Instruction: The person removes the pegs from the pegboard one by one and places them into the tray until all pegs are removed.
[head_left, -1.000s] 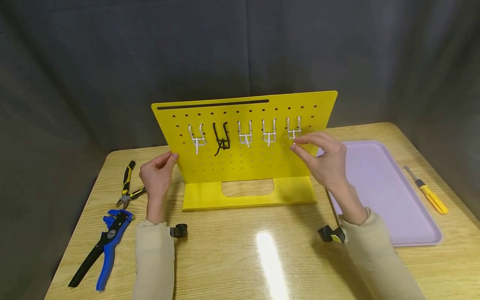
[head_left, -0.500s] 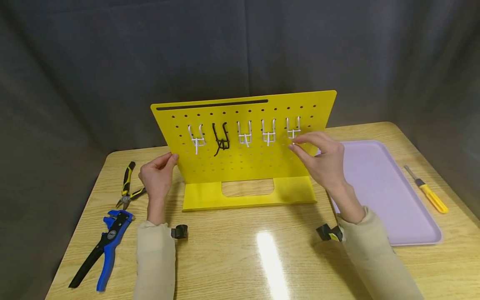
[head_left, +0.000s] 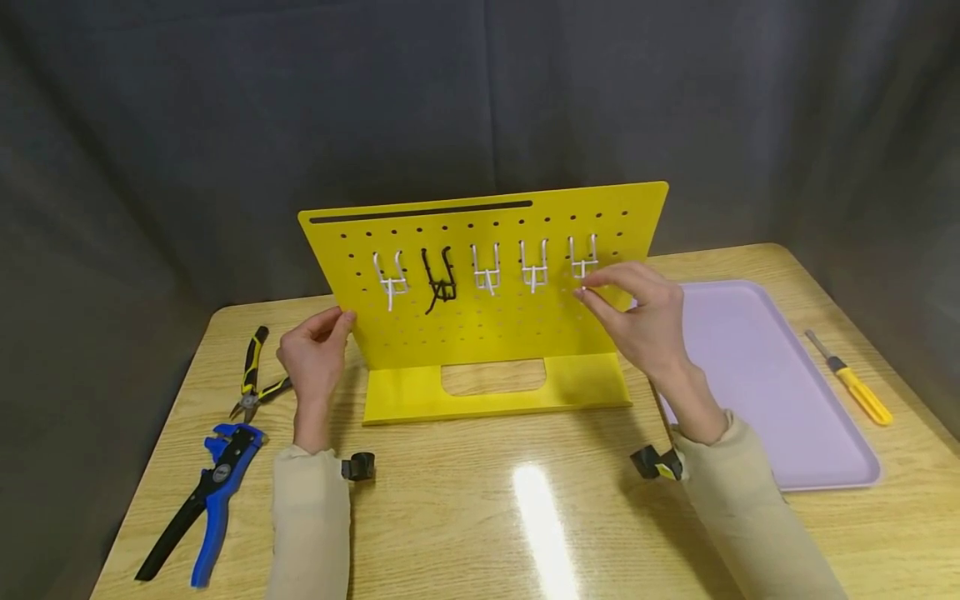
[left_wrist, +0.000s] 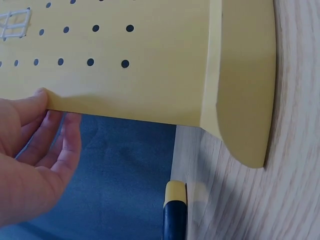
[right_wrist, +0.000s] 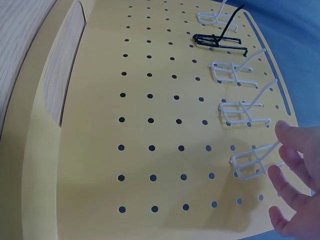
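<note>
A yellow pegboard (head_left: 495, 333) stands upright on its base, with a row of wire hooks across it. The rightmost white hook (head_left: 582, 257) has its prong tip between the thumb and index finger of my right hand (head_left: 648, 321); the right wrist view shows those fingertips at the end of the white hook (right_wrist: 250, 162). My left hand (head_left: 313, 354) pinches the board's left edge, thumb on the front face and fingers behind, as the left wrist view shows. Further left hang a black hook (head_left: 441, 287) and several white ones, such as the leftmost hook (head_left: 392, 283).
Left on the wooden table (head_left: 450, 500) lie yellow-black pliers (head_left: 251, 392) and a blue-black wire stripper (head_left: 217, 492). A lilac tray (head_left: 765, 392) sits on the right, partly behind the right forearm. Beyond it lies a yellow-handled screwdriver (head_left: 855, 383). A dark curtain (head_left: 480, 100) hangs behind.
The board and both hands appear shifted very slightly left in the head view, along with the rest of the scene. Both hands keep their hold.
</note>
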